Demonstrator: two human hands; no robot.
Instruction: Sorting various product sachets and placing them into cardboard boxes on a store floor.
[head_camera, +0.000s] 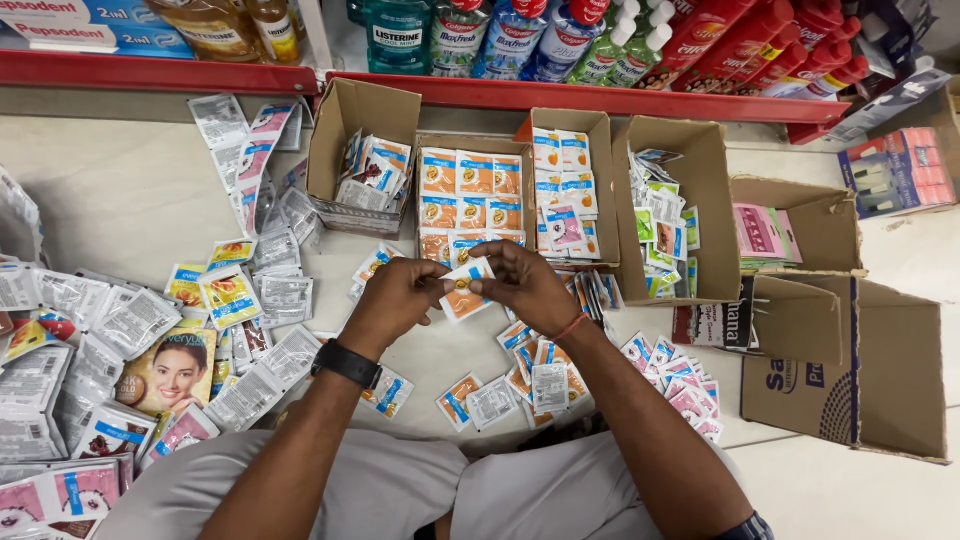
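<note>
Both forearms reach forward from the person's lap, and the hands meet over the middle of the floor. The left hand (395, 295) and the right hand (525, 285) each pinch one side of a small orange-and-white sachet (463, 290), held flat between thumbs and fingertips just short of the cardboard boxes. To sort it well, the person likely needs to keep its printed face up, match its colour, and drop it squarely. The nearest match appears to be the middle box (472, 195), filled with rows of orange sachets. Beside that stand a box of mixed silver packets (365, 165) and one of blue-and-white sachets (565, 185). Loose sachets (520, 385) lie near the lap, a larger heap (120, 350) spreads toward the floor's left edge, and bottles (560, 35) line the shelf beyond.
</note>
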